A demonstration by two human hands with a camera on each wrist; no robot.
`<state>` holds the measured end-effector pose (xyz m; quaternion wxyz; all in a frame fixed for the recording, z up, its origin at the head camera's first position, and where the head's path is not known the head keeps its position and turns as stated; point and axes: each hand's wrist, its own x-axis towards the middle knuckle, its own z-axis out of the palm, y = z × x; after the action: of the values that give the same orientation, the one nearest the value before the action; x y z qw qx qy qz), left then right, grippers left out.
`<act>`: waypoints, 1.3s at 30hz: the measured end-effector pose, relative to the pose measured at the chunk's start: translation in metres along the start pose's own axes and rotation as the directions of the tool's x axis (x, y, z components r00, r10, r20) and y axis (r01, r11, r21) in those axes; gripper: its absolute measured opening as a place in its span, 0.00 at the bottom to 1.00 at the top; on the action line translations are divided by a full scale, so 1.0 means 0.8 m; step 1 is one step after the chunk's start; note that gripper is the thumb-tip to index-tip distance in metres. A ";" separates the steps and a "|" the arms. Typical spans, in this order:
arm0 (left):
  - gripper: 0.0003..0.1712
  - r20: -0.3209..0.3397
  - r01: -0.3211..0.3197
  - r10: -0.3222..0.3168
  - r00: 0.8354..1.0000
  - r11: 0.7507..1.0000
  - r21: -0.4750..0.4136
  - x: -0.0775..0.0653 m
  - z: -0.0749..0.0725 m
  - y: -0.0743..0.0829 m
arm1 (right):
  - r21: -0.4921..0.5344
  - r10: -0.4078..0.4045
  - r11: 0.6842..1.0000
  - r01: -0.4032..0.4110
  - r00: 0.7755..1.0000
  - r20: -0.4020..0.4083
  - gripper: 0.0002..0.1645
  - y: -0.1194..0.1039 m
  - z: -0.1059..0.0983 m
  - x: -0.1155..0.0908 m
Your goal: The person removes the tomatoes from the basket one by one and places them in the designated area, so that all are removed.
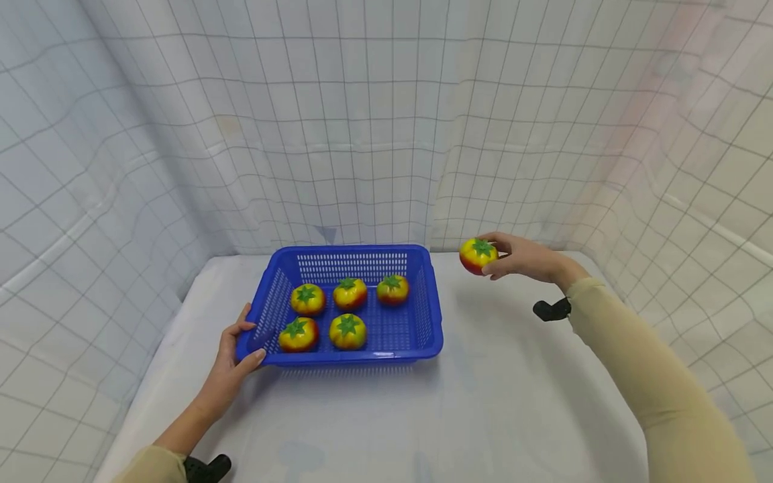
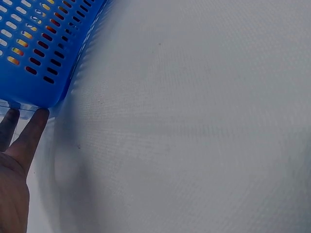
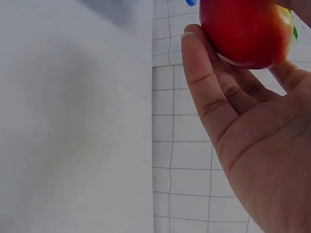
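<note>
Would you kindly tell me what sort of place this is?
Possibly a makeshift recording booth: grid-patterned curtains hang on three sides of a white-covered table, and the person has black wrist-worn devices.

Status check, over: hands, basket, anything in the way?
Left hand gripping blue basket at near-left corner. Right hand holding red-and-yellow fruit, right of basket. Five similar fruits inside. No obstacle visible between held fruit and basket.

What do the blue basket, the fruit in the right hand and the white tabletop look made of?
Blue basket: probably molded plastic, semi-glossy; uniform slots and a shiny rim.
Tomato-like fruit in the right hand: glossy, perhaps painted foam or plastic; smooth red-yellow blending hints at imitation.
White tabletop: matte, possibly a cloth or vinyl covering; the faint grain leaves that open.
</note>
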<state>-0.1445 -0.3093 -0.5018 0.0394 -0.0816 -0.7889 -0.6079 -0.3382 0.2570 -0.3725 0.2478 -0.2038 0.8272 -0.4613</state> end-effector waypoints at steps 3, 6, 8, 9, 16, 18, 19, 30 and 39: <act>0.29 0.000 -0.004 0.004 1.000 1.000 0.013 0.001 0.001 0.002 | 0.010 0.019 1.000 -0.019 0.999 -0.038 0.45 0.012 -0.001 -0.004; 0.28 0.001 -0.009 0.009 1.000 1.000 0.013 0.000 0.002 0.005 | 0.046 0.020 0.999 -0.018 0.999 -0.047 0.47 0.023 -0.001 -0.007; 0.28 -0.004 -0.012 0.012 1.000 1.000 0.011 -0.001 0.002 0.006 | 0.079 0.016 0.997 -0.012 0.999 -0.050 0.48 0.029 0.000 -0.007; 0.28 -0.006 -0.013 0.013 1.000 1.000 0.006 -0.002 0.002 0.007 | 0.090 0.013 0.996 -0.008 0.999 -0.051 0.49 0.032 0.001 -0.007; 0.29 -0.009 -0.002 0.002 1.000 1.000 0.011 -0.002 0.003 0.008 | 0.101 -0.005 0.995 0.014 0.996 -0.091 0.46 0.053 0.006 -0.006; 0.29 -0.008 -0.001 0.002 1.000 1.000 0.016 -0.002 0.003 0.007 | 0.093 0.006 0.996 0.004 0.994 -0.105 0.47 0.058 0.009 -0.004; 0.29 -0.008 -0.001 0.001 1.000 1.000 0.017 -0.002 0.003 0.007 | 0.088 0.014 0.996 -0.004 0.994 -0.113 0.47 0.061 0.010 -0.002; 0.28 -0.006 0.003 -0.003 1.000 1.000 0.015 -0.001 0.003 0.004 | 0.086 0.102 0.992 -0.089 0.982 -0.162 0.50 0.088 0.025 0.007; 0.28 -0.005 -0.001 0.001 1.000 1.000 0.000 -0.001 0.004 0.005 | 0.099 0.104 0.991 -0.089 0.982 -0.158 0.50 0.105 0.031 0.009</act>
<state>-0.1429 -0.3057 -0.4991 0.0417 -0.0802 -0.7886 -0.6082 -0.3380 0.2777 -0.4583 0.2104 -0.1133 0.8316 -0.5014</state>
